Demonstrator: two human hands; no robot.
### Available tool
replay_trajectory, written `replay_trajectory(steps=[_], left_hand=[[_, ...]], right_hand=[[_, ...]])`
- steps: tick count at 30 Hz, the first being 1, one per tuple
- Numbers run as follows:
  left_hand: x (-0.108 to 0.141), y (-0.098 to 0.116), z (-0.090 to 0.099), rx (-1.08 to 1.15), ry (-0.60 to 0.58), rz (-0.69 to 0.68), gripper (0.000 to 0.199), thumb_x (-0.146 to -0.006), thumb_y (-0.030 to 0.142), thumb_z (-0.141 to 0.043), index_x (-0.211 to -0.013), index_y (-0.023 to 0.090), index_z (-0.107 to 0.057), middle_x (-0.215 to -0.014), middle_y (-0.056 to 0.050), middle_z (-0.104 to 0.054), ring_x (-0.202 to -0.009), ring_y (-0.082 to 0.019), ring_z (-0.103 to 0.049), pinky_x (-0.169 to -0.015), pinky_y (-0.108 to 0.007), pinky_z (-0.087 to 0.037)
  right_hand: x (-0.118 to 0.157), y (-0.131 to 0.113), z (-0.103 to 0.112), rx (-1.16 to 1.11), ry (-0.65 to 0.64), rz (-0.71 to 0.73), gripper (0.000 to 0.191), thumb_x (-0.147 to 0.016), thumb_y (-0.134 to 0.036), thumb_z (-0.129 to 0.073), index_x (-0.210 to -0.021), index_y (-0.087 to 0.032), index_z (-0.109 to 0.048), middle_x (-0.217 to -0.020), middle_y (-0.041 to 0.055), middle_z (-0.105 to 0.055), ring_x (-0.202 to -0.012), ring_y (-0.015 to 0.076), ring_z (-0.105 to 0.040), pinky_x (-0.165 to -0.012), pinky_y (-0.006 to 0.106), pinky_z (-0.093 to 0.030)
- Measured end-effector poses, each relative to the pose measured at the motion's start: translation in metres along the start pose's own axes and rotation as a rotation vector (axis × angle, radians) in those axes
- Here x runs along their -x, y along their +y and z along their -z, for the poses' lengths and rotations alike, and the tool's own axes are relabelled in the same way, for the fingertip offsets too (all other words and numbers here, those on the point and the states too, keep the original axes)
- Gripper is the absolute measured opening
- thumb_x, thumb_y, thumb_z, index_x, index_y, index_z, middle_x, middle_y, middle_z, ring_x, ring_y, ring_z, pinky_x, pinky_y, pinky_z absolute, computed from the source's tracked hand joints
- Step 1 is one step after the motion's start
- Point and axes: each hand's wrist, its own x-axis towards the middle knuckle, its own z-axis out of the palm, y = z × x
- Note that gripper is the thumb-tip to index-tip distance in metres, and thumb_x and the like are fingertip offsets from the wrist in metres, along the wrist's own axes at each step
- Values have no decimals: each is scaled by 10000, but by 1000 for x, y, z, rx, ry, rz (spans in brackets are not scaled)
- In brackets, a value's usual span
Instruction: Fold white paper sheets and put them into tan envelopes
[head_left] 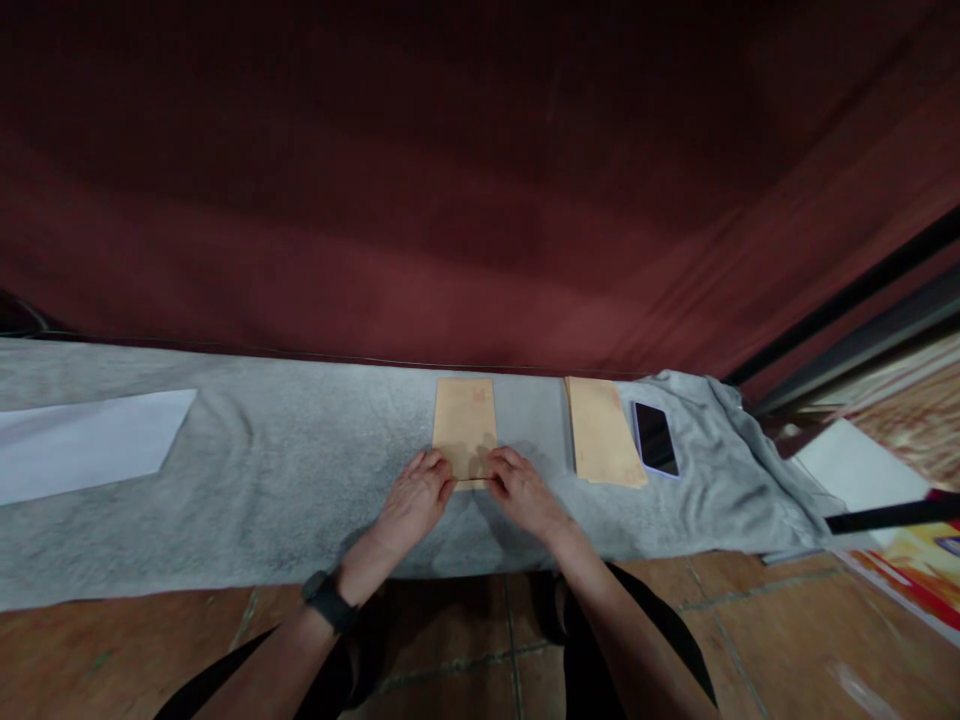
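Note:
A tan paper envelope (pixel 464 420) with small reddish printing near its upper right corner lies flat on a grey cloth (pixel 300 450). At its near end a crease or folded strip runs across. My left hand (pixel 417 490), with a dark watch on the wrist, has its bent fingers closed on the left end of that strip. On the opposite end, my right hand (pixel 526 490) grips the strip in the same way, thumb and fingers together. The fingertips partly hide the envelope's near corners.
To the right sits a stack of similar envelopes (pixel 606 430), with a phone (pixel 657 438) beside it. White paper sheets (pixel 90 440) lie at the far left. A dark red upright surface (pixel 465 250) rises behind the cloth. Tiled floor (pixel 742 600) shows below.

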Motion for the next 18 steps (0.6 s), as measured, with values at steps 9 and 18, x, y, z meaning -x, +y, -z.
replay_trajectory(steps=[9,18], left_hand=[[2,-1,-7,-20,8,-10,186,-949,154,-468,-910,189,-646,-973,-90,-634,-995,-261,-587,-973,-442,-481],[6,5,-6,-32,47,38,177,-965,185,-452,-899,193,-615,-959,-81,-615,-958,-256,-569,-902,-412,-497]], right_hand=[[16,-41,-31,64,27,67,412,-1028,-247,-460,-1426,-182,-543,-1468,111,-577,-1373,219,-511,-1171,427,-418],[40,-35,-35,222,11,81,652,-1051,-435,-445,-1609,-141,-276,-1647,135,-332,-1531,249,-307,-1250,466,-312]])
